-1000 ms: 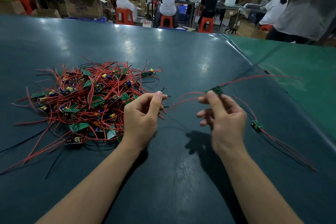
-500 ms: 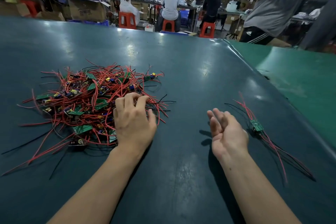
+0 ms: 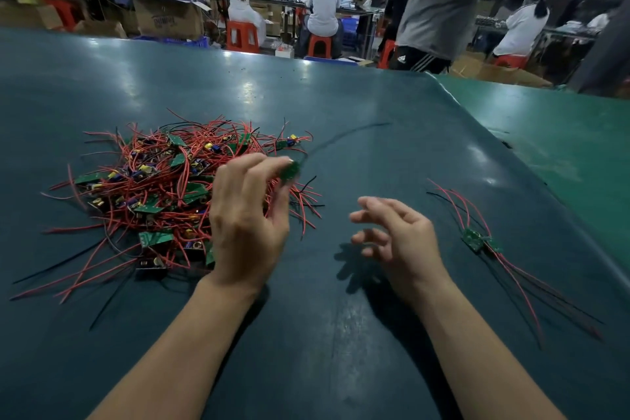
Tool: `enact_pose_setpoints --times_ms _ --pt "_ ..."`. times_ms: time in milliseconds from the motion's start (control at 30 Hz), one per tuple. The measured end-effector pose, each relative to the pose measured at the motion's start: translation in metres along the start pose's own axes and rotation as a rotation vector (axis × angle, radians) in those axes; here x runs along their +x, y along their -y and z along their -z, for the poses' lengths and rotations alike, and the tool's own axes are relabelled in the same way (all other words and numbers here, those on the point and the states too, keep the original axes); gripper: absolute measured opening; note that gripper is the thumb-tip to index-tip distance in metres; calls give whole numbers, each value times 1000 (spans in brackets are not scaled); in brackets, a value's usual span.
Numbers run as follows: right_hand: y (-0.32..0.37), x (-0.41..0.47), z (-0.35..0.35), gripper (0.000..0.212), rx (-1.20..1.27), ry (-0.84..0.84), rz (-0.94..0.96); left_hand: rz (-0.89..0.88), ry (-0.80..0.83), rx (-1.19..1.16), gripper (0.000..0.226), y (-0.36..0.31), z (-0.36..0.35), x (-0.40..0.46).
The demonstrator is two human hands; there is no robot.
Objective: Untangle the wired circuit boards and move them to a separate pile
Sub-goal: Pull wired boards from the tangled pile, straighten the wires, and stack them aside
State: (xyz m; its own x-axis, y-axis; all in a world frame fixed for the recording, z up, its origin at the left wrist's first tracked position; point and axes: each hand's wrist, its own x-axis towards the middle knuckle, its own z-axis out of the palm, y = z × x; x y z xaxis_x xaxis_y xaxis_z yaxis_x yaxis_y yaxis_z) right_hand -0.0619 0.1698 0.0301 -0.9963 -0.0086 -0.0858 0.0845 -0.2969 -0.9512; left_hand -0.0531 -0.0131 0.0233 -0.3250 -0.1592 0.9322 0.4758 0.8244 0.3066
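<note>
Step in hand: extraction of one board (image 3: 290, 170) from the tangle (image 3: 163, 187). The board is pinched at the fingertips of the left hand (image 3: 247, 218), lifted just above the tangle's right edge, with a black wire (image 3: 344, 136) trailing up and right (blurred, so the exact grip cannot be told). The right hand (image 3: 397, 237) hovers between the tangle and the sorted pile (image 3: 479, 242), fingers spread, nothing held.

Next move, as judged: the trailing wires are to be taken by the right hand and drawn clear of the red leads, then carried to the pile.

Change from half a second ago: the left hand was pressed onto the tangle, no board raised; the pile is unchanged.
</note>
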Motion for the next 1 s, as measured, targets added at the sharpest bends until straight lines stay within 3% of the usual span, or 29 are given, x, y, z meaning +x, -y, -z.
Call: enact_pose_setpoints --times_ms 67,167,333,367,433,533,600,667,733,800,1000 --pt "-2 -6 -7 26 7 204 -12 -103 69 -124 15 -10 -1 -4" --pt "-4 -9 -10 20 105 341 34 -154 202 -239 15 -21 -6 -10" --pt "-4 -8 -5 25 103 368 49 -67 315 -323 36 -21 -11 -11" --pt "-7 -8 -6 24 94 359 61 -36 316 -319 32 -18 -12 -11" --pt "-11 -6 -9 15 73 297 98 11 313 -316 21 -16 -14 -12" --pt "-9 -1 -6 18 110 179 101 46 316 -355 41 -17 -17 -15" --pt "-5 2 -1 20 99 141 112 202 264 -420 33 -21 -18 -17" --pt "-3 2 2 18 28 167 121 493 299 -540 14 -25 -20 -15" --pt "-5 1 2 18 -37 207 102 742 454 -695 32 -26 -23 -15" --pt "-6 0 0 17 -38 223 72 790 529 -778 34 -27 -24 -14" --pt "-6 3 -1 10 18 135 45 823 468 -867 11 -25 -23 -14"
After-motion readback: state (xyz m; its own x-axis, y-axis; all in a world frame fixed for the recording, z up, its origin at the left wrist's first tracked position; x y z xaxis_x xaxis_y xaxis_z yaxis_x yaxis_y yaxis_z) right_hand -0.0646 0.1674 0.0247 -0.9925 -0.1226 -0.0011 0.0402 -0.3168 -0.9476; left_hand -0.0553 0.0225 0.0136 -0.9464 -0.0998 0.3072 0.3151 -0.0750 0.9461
